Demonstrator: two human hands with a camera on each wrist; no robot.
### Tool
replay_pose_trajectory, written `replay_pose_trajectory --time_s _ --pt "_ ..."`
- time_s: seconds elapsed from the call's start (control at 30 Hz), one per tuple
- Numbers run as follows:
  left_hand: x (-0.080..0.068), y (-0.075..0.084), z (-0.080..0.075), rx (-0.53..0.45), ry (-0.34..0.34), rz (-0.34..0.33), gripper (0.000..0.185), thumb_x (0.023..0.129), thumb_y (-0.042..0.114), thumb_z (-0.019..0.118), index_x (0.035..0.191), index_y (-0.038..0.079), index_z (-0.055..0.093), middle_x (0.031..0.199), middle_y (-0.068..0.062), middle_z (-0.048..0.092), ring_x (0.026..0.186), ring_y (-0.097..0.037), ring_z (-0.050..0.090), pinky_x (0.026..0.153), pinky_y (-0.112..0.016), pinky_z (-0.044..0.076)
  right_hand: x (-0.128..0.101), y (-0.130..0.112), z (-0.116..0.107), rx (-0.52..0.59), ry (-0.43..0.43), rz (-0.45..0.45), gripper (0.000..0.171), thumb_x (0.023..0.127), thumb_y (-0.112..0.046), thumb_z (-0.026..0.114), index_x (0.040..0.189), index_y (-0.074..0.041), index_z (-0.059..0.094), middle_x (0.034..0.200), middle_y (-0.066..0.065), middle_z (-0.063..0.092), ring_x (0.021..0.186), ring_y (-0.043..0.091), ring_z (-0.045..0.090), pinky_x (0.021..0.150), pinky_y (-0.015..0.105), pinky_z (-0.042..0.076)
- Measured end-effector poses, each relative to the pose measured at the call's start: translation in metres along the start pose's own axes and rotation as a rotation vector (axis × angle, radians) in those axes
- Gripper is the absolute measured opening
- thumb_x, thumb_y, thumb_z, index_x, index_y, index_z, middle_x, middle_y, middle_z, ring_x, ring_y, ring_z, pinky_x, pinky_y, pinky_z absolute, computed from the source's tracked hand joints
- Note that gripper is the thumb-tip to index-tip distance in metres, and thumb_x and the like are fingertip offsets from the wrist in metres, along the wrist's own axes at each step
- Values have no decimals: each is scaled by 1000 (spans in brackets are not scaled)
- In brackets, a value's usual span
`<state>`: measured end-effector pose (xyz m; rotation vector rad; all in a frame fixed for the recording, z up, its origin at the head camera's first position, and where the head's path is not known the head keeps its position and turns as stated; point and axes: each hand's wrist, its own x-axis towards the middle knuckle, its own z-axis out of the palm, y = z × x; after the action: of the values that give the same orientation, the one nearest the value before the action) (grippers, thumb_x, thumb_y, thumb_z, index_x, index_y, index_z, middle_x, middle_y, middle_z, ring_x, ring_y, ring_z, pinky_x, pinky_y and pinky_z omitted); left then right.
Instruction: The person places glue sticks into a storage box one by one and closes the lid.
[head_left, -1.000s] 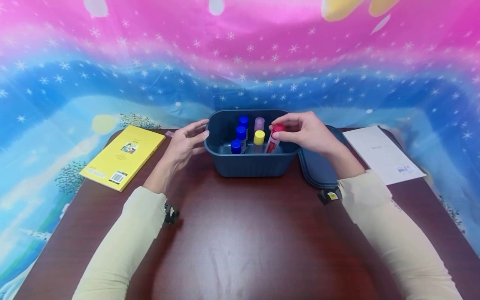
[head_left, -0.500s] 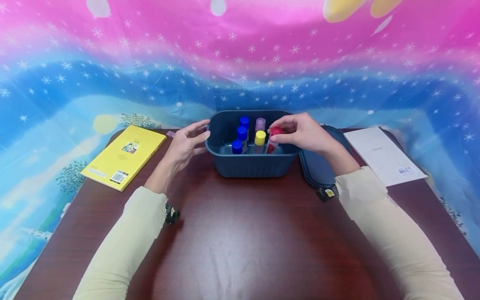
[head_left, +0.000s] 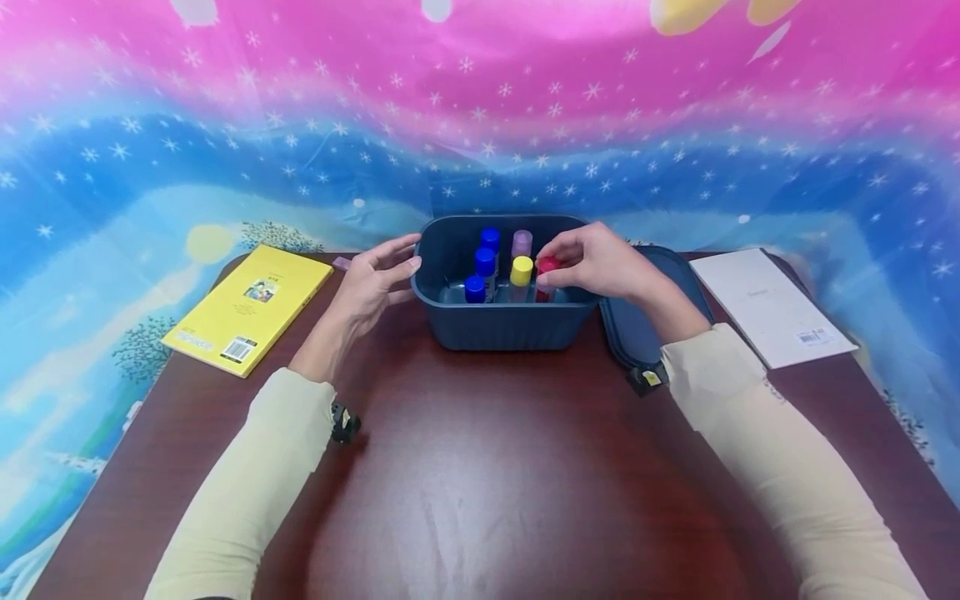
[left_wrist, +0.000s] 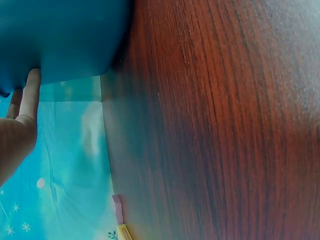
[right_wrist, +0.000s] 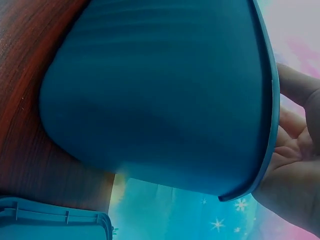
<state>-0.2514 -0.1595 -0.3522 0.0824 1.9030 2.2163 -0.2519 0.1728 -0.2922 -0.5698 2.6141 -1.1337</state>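
Note:
A dark blue-grey plastic box (head_left: 510,329) stands near the table's far edge. Inside it, several capped tubes that look like glue sticks stand upright: blue-capped ones (head_left: 486,262) in a row at the left, a yellow-capped one (head_left: 521,270), a purple-capped one (head_left: 522,242), and a red-capped glue stick (head_left: 545,292) at the right. My right hand (head_left: 607,265) reaches over the right rim and pinches the red cap between thumb and fingers. At the box's left end my left hand (head_left: 366,287) touches the outer wall with extended fingers. The box wall hides the tubes' lower ends.
The box's dark lid (head_left: 626,325) lies to its right, partly under my right forearm. Beyond that is a white book (head_left: 772,308). A yellow book (head_left: 247,308) lies on the left side, with a small pinkish item (head_left: 341,263) beside it. A printed cloth (head_left: 480,100) hangs behind the table.
My right hand has moved slightly left and down with the red-capped glue stick, which is now more upright and deeper in the box. The left hand stays at the box.

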Motion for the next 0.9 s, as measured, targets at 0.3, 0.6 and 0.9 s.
replay_pose_trajectory --time_s 0.3,0.6,0.9 --pt "2 1 0 -7 6 4 51 102 13 62 151 13 50 153 -13 45 136 -31 49 99 -46 51 5 -2 -1 -15 14 45 32 93 -15 76 122 -1 70 108 15 74 100 29 64 83 42 52" --pt "1 -2 1 -4 -11 -6 53 101 14 64 152 13 49 153 -13 44 135 -31 49 102 -48 49 7 0 5 -56 12 55 31 94 -17 76 120 -2 70 111 16 73 102 29 65 84 43 53" --pt "1 -2 -1 7 -10 1 54 101 15 64 152 12 48 155 -13 42 137 -31 48 103 -49 48 13 0 10 -121 20 42 30 92 -14 78 118 0 71 113 17 72 101 29 66 85 44 54"
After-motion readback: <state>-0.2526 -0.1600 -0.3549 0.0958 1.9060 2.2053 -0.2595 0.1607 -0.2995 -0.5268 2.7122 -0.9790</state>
